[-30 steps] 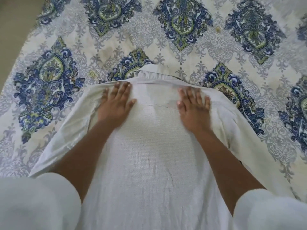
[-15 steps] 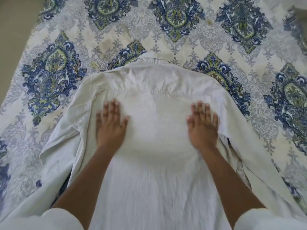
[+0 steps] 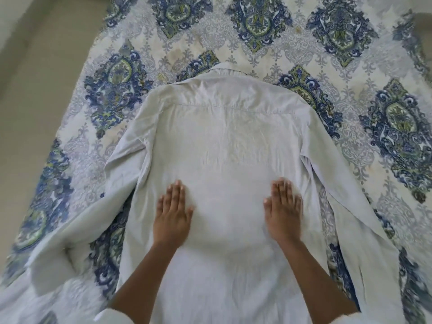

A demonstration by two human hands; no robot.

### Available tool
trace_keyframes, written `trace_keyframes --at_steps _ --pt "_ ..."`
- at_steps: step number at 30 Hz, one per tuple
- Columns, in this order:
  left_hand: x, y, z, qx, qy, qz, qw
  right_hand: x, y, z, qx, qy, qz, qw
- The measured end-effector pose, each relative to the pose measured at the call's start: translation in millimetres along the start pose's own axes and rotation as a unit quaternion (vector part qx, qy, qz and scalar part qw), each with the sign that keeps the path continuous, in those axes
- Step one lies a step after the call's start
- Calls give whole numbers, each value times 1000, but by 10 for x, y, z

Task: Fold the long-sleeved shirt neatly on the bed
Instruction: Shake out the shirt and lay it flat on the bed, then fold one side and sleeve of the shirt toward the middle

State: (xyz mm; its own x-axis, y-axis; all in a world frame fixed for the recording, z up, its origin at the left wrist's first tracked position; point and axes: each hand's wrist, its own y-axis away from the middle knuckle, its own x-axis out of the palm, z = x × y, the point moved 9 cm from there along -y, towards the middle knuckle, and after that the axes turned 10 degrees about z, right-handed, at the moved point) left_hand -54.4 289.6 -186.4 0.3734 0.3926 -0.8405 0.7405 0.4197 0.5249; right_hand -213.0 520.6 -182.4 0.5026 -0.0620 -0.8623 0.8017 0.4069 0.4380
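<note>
A white long-sleeved shirt [image 3: 224,141] lies back-up on the bed, collar at the far end and hem toward me. Its left sleeve [image 3: 93,206] runs down toward the near left; its right sleeve [image 3: 350,206] runs down the right side. My left hand [image 3: 173,213] lies flat on the shirt's mid-back, fingers straight and pointing away from me. My right hand [image 3: 284,211] lies flat at the same height on the right half, slightly blurred.
The bed wears a cream bedspread [image 3: 268,43] with blue and green medallions. Its left edge [image 3: 77,73] runs diagonally, with beige floor [image 3: 30,66] beyond. White sleeves cover my upper arms at the bottom corners.
Both flat hands have slid down the shirt's back, from the shoulders to the middle. More of the shirt and both sleeves has come into view.
</note>
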Motion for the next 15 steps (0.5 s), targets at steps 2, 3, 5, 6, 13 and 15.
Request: trace_keyframes --at_steps 2,3,5,6,13,15 --pt "14 125 -1 -8 22 54 998 -8 97 361 -56 -38 24 997" --pt "-15 182 -17 -6 31 72 997 -8 163 552 -89 -59 34 994" --pt "-166 297 -34 -3 39 82 996 -3 303 875 -125 -108 52 985" --pt "-260 353 3 -3 49 67 997 20 358 1014 -131 -126 68 981" --pt "-996 576 957 -57 128 -176 974 177 422 1773 -136 -212 123 960" --pt "-1105 558 1400 -112 138 -204 963 202 359 2046 -143 -238 130 952"
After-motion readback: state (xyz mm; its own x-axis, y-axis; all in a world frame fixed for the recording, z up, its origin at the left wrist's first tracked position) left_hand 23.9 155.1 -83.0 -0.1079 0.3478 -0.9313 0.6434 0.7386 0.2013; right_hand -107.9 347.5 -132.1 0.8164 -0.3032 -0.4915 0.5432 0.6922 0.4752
